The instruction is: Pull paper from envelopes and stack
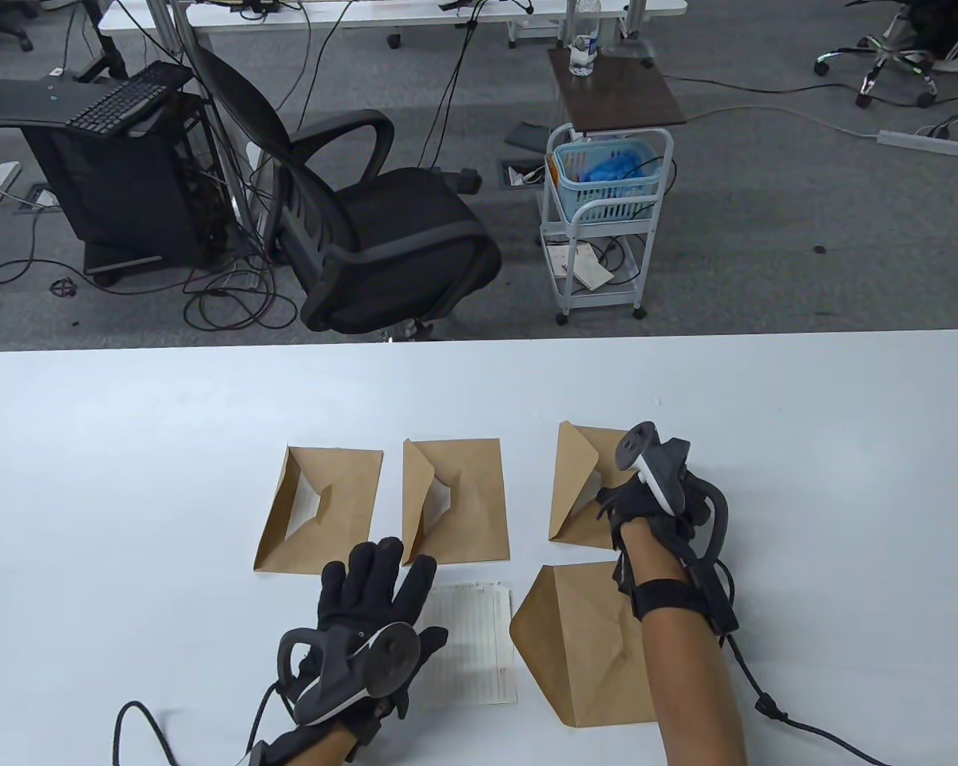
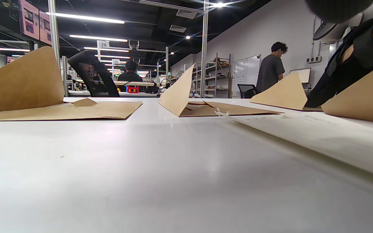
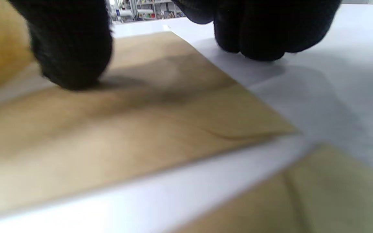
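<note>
Three brown envelopes lie in a row with flaps raised: a left one, a middle one and a right one. White paper shows inside the left and middle ones. A fourth envelope lies nearer me, with a lined white sheet to its left. My left hand rests flat with fingers spread, on the sheet's left edge and the table. My right hand rests on the right envelope; in the right wrist view a fingertip presses its brown surface.
The white table extends wide on the left and right of the envelopes. Beyond its far edge stand a black office chair and a small white cart holding a blue basket.
</note>
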`<move>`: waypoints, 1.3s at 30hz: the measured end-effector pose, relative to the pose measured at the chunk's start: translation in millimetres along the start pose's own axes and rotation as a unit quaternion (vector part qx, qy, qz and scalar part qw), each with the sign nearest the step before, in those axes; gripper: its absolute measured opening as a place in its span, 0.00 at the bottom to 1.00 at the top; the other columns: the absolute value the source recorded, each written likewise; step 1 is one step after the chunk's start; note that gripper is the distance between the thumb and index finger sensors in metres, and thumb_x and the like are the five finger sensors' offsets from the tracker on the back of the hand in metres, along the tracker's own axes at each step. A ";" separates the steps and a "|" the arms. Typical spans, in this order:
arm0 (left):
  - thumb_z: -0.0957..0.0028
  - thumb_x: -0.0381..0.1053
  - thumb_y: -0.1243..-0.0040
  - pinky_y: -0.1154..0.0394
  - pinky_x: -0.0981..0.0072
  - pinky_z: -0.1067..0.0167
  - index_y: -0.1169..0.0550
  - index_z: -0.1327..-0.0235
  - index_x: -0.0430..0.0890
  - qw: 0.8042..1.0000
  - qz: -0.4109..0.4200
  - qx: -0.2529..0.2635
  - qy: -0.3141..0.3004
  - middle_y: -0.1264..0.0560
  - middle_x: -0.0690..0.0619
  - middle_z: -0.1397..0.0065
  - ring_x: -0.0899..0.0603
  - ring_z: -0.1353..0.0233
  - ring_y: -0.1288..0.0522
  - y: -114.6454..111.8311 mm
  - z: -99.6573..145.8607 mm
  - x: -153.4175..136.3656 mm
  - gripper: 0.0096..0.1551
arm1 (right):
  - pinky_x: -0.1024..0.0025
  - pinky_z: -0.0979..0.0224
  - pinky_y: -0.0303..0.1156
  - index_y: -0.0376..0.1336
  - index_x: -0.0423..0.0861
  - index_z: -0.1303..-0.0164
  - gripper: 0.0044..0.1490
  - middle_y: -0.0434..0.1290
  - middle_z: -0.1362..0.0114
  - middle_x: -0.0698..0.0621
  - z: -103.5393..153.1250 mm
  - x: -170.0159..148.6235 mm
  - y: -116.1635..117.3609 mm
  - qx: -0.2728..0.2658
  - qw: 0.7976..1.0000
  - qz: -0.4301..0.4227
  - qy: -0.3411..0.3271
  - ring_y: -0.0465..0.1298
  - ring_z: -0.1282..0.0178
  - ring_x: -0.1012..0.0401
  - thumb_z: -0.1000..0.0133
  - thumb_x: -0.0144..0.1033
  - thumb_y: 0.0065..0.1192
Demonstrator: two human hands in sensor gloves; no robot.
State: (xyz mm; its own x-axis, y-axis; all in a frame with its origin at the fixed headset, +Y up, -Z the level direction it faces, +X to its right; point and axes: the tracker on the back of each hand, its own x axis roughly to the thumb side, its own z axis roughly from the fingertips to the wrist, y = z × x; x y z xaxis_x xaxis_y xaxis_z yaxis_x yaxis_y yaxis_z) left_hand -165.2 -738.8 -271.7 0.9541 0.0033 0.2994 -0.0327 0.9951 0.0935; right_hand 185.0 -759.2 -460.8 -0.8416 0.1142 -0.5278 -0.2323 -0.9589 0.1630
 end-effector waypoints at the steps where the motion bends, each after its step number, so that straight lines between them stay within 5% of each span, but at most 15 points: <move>1: 0.47 0.70 0.47 0.63 0.32 0.23 0.50 0.17 0.62 1.000 0.000 0.000 0.001 0.59 0.44 0.13 0.30 0.13 0.59 -0.1 -0.2 0.1 0.47 | 0.39 0.31 0.67 0.49 0.32 0.20 0.64 0.63 0.28 0.28 -0.2 0.1 -1.1 0.002 1.000 -0.004 0.001 0.72 0.35 0.36 0.53 0.54 0.77; 12: 0.47 0.70 0.47 0.63 0.32 0.23 0.50 0.17 0.62 1.000 -0.003 -0.002 -0.002 0.59 0.44 0.13 0.30 0.13 0.59 -0.9 -0.9 2.4 0.47 | 0.44 0.33 0.68 0.51 0.32 0.22 0.64 0.66 0.34 0.35 -11.9 -14.7 -1.2 0.026 0.998 -0.051 0.002 0.74 0.44 0.45 0.57 0.51 0.80; 22: 0.47 0.70 0.47 0.63 0.32 0.23 0.49 0.17 0.62 1.000 -0.004 -0.002 0.000 0.59 0.44 0.13 0.30 0.13 0.59 -0.6 -1.1 2.4 0.47 | 0.62 0.50 0.80 0.55 0.39 0.29 0.53 0.73 0.43 0.46 -12.9 -17.0 1.1 0.018 0.997 -0.074 -0.021 0.82 0.62 0.61 0.56 0.48 0.79; 30: 0.47 0.70 0.47 0.63 0.32 0.23 0.49 0.17 0.62 1.000 -0.002 -0.002 0.001 0.59 0.44 0.13 0.31 0.13 0.59 -0.8 -1.3 1.7 0.47 | 0.64 0.54 0.84 0.61 0.44 0.34 0.37 0.77 0.43 0.46 -11.9 -32.8 -3.5 -0.007 0.989 -0.143 -0.038 0.87 0.65 0.61 0.52 0.36 0.77; 34: 0.47 0.70 0.47 0.63 0.32 0.23 0.49 0.17 0.62 1.000 -0.002 0.000 -0.003 0.59 0.44 0.13 0.31 0.13 0.59 -0.1 -0.9 3.0 0.47 | 0.64 0.56 0.85 0.64 0.44 0.38 0.31 0.79 0.43 0.45 -8.3 -50.5 -11.0 -0.002 0.977 -0.205 -0.048 0.88 0.65 0.60 0.50 0.34 0.75; 39: 0.47 0.70 0.47 0.63 0.32 0.22 0.49 0.17 0.62 1.000 -0.001 0.009 -0.005 0.59 0.44 0.13 0.31 0.13 0.59 1.4 -1.4 2.4 0.47 | 0.65 0.58 0.86 0.65 0.44 0.40 0.27 0.80 0.43 0.44 4.3 -77.4 -22.6 0.022 0.935 -0.345 -0.072 0.89 0.66 0.61 0.49 0.32 0.73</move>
State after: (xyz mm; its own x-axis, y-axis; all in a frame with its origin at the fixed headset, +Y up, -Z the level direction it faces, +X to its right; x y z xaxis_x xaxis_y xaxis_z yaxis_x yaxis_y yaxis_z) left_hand -162.5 -737.3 -272.1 0.9512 -0.0006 0.3087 -0.0355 0.9932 0.1113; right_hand 253.4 -745.2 -420.0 -0.5390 0.7392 -0.4038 -0.7624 -0.6320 -0.1392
